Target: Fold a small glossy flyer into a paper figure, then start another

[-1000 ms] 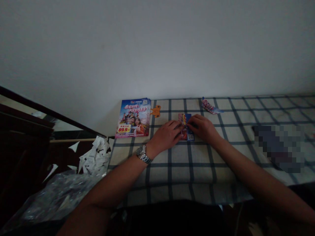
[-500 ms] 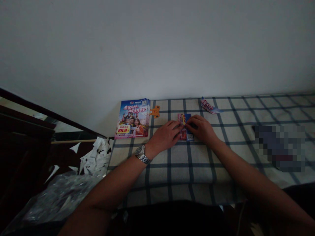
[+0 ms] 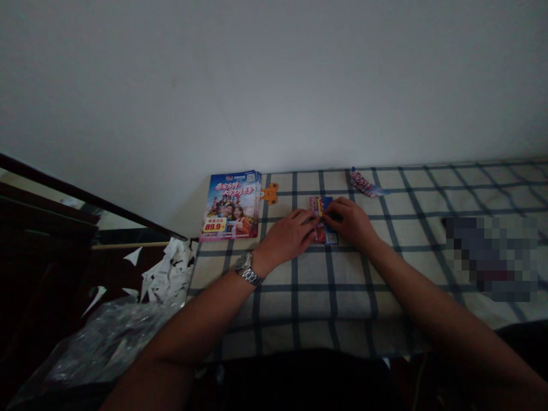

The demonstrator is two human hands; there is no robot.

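A small folded flyer [image 3: 331, 237], pink on the left and blue with a QR code on the right, lies flat on the checked cloth [image 3: 274, 297]. From the left, my left hand [image 3: 293, 237], with a metal watch at the wrist, has its bent fingers closed on the flyer's pink side. My right hand [image 3: 349, 220] is pinched on the blue side, thumb and forefinger near the flyer's middle. The fingertips of both hands almost meet and cover part of the print. To the left stands a stack of flat, unfolded flyers [image 3: 231, 208], close to the wall.
A curled strip of flyer paper [image 3: 363, 184] lies behind my right hand. An orange bear-shaped piece [image 3: 269, 194] sits beside the stack. At right is a blurred dark object [image 3: 483, 257]. Torn white paper [image 3: 169, 271] and a clear plastic bag [image 3: 111, 334] lie below, left of the cloth's edge.
Both hands stay nearly in place on the folded flyer, with only slight finger movement. The view has shifted very slightly.
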